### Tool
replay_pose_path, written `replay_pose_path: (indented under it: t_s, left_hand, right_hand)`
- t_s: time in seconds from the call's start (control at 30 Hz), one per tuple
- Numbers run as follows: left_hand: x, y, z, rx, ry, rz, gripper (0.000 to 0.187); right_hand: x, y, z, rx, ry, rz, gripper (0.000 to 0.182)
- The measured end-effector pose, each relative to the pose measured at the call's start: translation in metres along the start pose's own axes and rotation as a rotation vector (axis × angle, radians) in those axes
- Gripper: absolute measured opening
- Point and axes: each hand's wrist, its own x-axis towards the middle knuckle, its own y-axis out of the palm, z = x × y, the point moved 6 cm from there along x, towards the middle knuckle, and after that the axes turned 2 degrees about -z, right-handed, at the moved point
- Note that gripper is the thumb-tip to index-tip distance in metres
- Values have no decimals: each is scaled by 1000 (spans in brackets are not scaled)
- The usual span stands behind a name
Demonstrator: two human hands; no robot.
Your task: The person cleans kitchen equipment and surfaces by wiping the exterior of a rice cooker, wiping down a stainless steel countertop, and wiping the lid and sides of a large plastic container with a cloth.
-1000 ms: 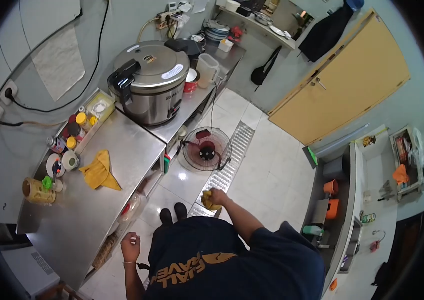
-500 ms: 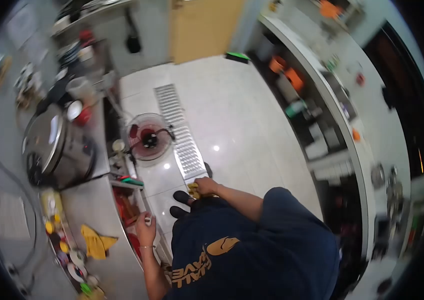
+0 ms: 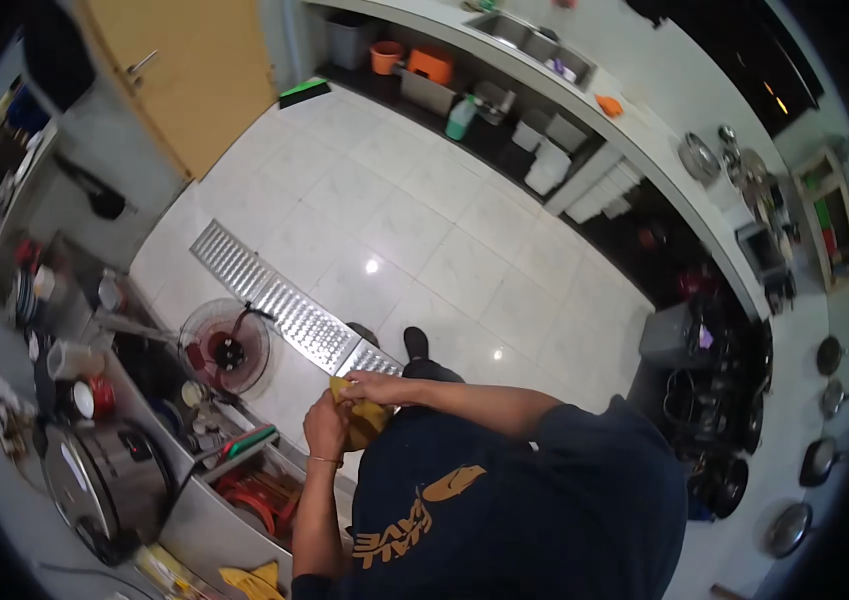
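Note:
A yellow cloth (image 3: 369, 424) hangs between my two hands in front of my dark shirt. My left hand (image 3: 326, 426) is closed on its left edge, with a bracelet at the wrist. My right hand (image 3: 371, 388) grips the top of the same cloth, and the fingers of both hands nearly touch. Below the hands, the metal floor grate (image 3: 305, 325) runs across the tiles, with a round fan (image 3: 226, 347) beside it.
A counter (image 3: 180, 520) with a large steel cooker (image 3: 110, 480) and a second yellow cloth (image 3: 251, 580) stands at the left. Pans (image 3: 720, 485) and a grey bin (image 3: 673, 335) are at the right. A long shelf counter (image 3: 635, 130) curves behind, near a door (image 3: 180, 80).
The view has turned toward the right. My left hand has moved from beside the open drawer to the cloth in my right hand, and both hands now hold it. My feet have shifted.

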Motion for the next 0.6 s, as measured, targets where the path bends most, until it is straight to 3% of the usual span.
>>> replay_pose_path:
  t_s: [0.1, 0.13, 0.3, 0.4, 0.5, 0.53, 0.6]
  left_hand:
    - [32, 20, 8, 285, -49, -81, 31]
    - [46, 28, 5, 297, -28, -72, 31]
    - [134, 77, -27, 314, -5, 2, 31]
    - [180, 98, -47, 250, 43, 44, 32]
    - [215, 100, -63, 334, -45, -9, 37]
    - [226, 96, -51, 330, -93, -53, 39]
    - [229, 83, -1, 308, -191, -157, 45]
  right_hand:
    - [5, -26, 18, -197, -64, -6, 42]
    - [8, -39, 27, -315, -87, 4, 41]
    - [24, -125, 39, -319, -202, 169, 39]
    - [31, -180, 48, -655, -252, 236, 43]
    - [0, -236, 80, -821, -101, 53, 41]
    - [-5, -262, 95, -934, -35, -27, 39]
    - [0, -306, 96, -883, -92, -60, 42]
